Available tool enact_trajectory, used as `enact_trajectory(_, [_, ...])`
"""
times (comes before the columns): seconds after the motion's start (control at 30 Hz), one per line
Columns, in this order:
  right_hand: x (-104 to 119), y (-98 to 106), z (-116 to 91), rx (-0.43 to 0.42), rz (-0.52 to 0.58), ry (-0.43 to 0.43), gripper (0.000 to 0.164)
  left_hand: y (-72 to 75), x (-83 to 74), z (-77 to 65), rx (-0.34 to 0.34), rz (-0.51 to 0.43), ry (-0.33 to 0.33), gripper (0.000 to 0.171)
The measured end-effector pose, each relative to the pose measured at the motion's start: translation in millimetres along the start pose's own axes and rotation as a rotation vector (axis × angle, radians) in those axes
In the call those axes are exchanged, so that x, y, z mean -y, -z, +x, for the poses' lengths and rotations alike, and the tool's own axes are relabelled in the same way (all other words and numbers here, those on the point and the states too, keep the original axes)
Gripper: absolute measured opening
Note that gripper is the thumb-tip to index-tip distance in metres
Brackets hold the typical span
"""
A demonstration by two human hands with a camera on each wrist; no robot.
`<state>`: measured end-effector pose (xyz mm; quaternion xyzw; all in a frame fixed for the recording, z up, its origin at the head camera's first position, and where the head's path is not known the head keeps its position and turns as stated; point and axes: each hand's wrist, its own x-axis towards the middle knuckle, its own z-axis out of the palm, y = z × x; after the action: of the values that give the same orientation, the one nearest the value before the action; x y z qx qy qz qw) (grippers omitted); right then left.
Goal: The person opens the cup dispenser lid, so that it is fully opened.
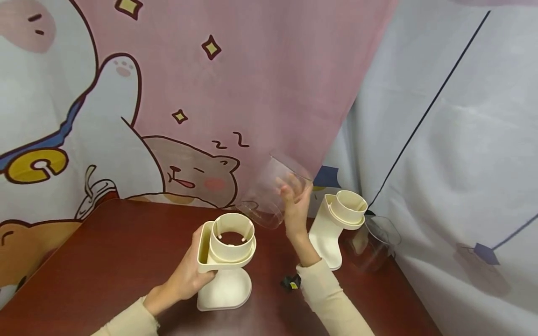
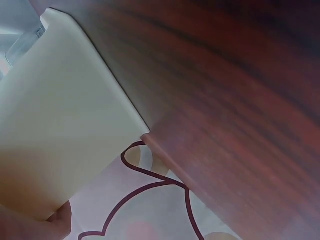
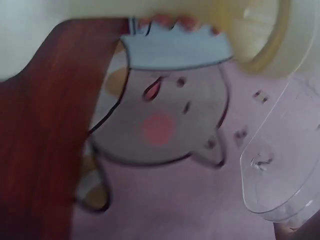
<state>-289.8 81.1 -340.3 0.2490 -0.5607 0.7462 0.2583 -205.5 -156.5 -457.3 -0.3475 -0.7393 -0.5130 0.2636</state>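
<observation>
A cream appliance base (image 1: 224,261) is gripped at its upper side by the left hand (image 1: 187,275), fingers curled round it, on the dark red table (image 1: 105,252). A clear plastic container (image 1: 275,191) is held tilted in the air by the right hand (image 1: 296,205), at about one o'clock from that base. A second cream base (image 1: 336,224) is seen at three o'clock, with a clear jug (image 1: 376,240) just beside it.

— What stands at the far right of the dark red table (image 1: 105,261)?
— A second cream base (image 1: 336,224); just beside it a clear jug (image 1: 378,240); a cartoon cloth (image 1: 168,102) hangs behind; a small black thing (image 1: 290,283) lies nearer.
</observation>
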Motion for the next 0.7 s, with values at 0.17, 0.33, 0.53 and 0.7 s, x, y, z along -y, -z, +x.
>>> enact_trajectory(0.17, [-35.5,11.7,-11.4,-0.085,-0.163,-0.121,0.089,0.7,-0.2,2.6,0.006,0.005,-0.001,0.103])
enact_trajectory(0.33, [-72.3,10.7,-38.5,-0.129,-0.447,-0.275,0.102,0.1,0.0,2.2,0.015,0.007,0.011,0.103])
enact_trajectory(0.53, [-96.1,3.9,-66.8,-0.125,-0.647,-0.280,0.105,-0.6,-1.6,-1.1,0.016,0.021,0.029,0.103])
enact_trajectory(0.7, [-98.4,-7.4,-75.9,-0.157,-0.734,-0.246,0.100,0.3,-2.4,0.2,0.004,0.011,0.025,0.103])
